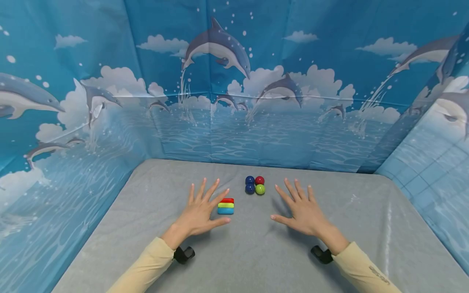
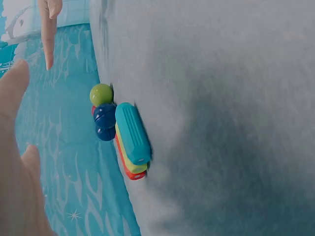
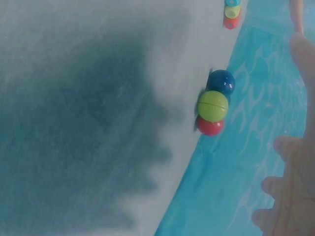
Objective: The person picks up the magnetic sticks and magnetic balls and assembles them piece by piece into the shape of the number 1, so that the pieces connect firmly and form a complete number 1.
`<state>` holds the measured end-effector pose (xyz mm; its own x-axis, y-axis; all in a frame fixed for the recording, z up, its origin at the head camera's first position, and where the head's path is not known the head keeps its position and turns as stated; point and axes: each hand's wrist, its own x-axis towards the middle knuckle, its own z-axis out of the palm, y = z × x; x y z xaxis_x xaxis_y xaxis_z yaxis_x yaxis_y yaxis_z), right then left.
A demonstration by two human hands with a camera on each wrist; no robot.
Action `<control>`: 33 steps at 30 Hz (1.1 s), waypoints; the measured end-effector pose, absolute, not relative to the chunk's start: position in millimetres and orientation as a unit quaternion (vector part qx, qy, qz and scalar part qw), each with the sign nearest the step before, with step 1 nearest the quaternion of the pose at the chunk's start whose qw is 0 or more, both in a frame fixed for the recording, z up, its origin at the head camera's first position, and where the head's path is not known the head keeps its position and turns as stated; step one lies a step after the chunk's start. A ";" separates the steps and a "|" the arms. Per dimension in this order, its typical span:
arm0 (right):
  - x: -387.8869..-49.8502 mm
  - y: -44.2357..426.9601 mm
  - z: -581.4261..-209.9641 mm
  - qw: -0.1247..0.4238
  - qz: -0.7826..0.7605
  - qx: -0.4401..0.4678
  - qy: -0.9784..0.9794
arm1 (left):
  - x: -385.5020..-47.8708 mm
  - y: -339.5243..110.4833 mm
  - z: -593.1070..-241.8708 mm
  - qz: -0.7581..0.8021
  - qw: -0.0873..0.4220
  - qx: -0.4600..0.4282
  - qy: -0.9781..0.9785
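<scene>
Fingers spread, my left hand (image 1: 199,211) hovers over the grey table, holding nothing. Just beside its fingers lie red, yellow-green and blue bars (image 1: 225,206) in a row; its index finger is close to the red one. My right hand (image 1: 305,211), also spread and holding nothing, is above the table right of four balls. These balls sit in a tight square: two dark blue (image 1: 250,189), one red (image 1: 259,180) and one green (image 1: 260,189). The left wrist view shows the blue bar (image 2: 133,132) nearest; the right wrist view shows the green ball (image 3: 212,106) in front.
A grey cover (image 1: 249,252) lies over the table. Blue sheets (image 1: 234,134) printed with dolphins and clouds hang behind it and on both sides. Black straps (image 1: 184,255) circle both wrists, below cream sleeves (image 1: 146,264).
</scene>
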<state>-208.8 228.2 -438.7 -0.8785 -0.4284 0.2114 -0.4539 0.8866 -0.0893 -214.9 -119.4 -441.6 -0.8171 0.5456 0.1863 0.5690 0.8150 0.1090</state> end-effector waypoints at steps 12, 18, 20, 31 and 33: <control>-217.1 219.2 -444.4 0.109 0.112 0.212 -0.965 | -215.2 -115.8 -447.6 -0.130 0.074 -0.290 -0.945; -222.4 215.9 -446.6 0.127 0.140 0.206 -0.960 | -215.4 -114.9 -449.7 -0.155 0.061 -0.277 -0.946; -224.5 214.8 -447.5 0.131 0.152 0.202 -0.959 | -215.4 -114.8 -450.8 -0.166 0.058 -0.272 -0.946; -233.7 205.5 -447.5 0.118 0.199 0.184 -0.955 | -215.4 -111.4 -457.7 -0.246 0.032 -0.245 -0.937; -235.4 203.5 -448.1 0.114 0.203 0.179 -0.956 | -215.3 -110.5 -458.4 -0.256 0.033 -0.241 -0.936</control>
